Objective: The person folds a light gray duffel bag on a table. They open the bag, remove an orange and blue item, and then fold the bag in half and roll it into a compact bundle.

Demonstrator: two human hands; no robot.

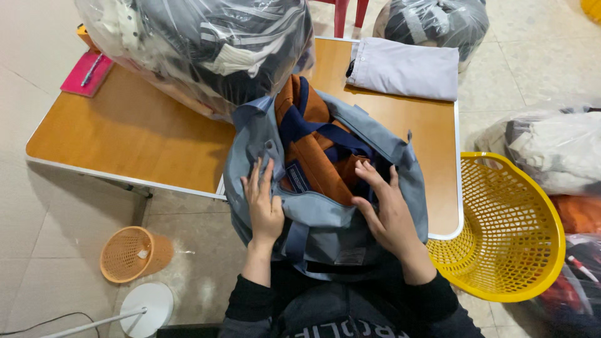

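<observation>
A grey-blue jacket (382,141) with an orange and navy lining (316,147) lies spread at the near edge of the wooden table (125,134), partly hanging over my lap. My left hand (263,203) rests flat on the jacket's left front panel, fingers apart. My right hand (385,209) presses on the right side by the open lining, fingers spread and bent slightly over the fabric. Neither hand clearly pinches the cloth.
A large clear plastic bag of clothes (206,44) sits at the table's back. A folded light grey garment (407,69) lies at back right, a pink notebook (87,74) at left. A yellow basket (507,231) stands right, an orange bin (131,253) on the floor.
</observation>
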